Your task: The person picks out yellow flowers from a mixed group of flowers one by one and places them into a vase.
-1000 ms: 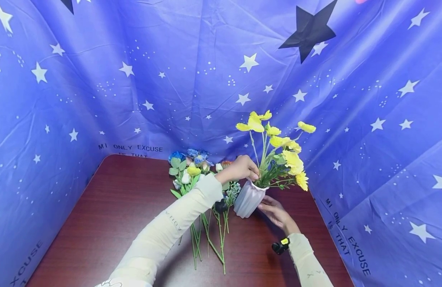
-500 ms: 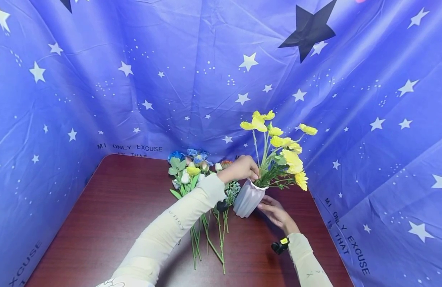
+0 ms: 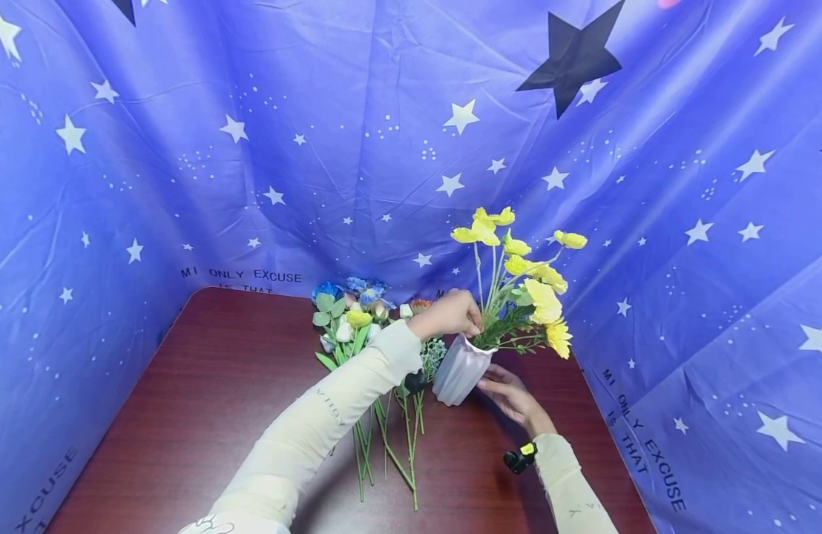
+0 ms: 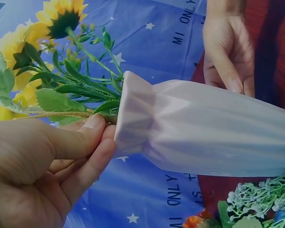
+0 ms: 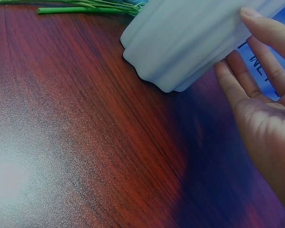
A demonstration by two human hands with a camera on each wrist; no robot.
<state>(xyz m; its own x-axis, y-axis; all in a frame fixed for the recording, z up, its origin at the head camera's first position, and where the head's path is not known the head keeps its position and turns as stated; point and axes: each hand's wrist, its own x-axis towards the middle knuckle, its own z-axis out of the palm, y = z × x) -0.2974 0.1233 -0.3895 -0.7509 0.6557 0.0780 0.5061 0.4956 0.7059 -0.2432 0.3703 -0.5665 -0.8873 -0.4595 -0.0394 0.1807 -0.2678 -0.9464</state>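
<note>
A pale, ribbed vase (image 3: pixel 462 373) stands on the table, its mouth leaning right in the head view. Yellow flowers (image 3: pixel 543 299) and green leaves rise from it. At the rim, my left hand (image 3: pixel 456 311) pinches a stem (image 4: pixel 61 114) between thumb and fingers, with some fingertips against the vase's lip. The stem's lower part is hidden inside the vase. Low on the vase's right side, my right hand (image 3: pixel 514 397) touches the wall with its thumb tip and fingertips (image 5: pixel 222 71). Its fingers are mostly extended, and the palm is apart from the vase.
Left of the vase lies a pile of blue, white and orange flowers (image 3: pixel 344 326), partly under my left forearm, with long green stems (image 3: pixel 411 460) towards me. A starry blue curtain (image 3: pixel 357 148) surrounds the dark red wooden table (image 3: pixel 204 386).
The upper yellow blooms above my left hand have shifted slightly right. Both hands and the vase stay almost where they were.
</note>
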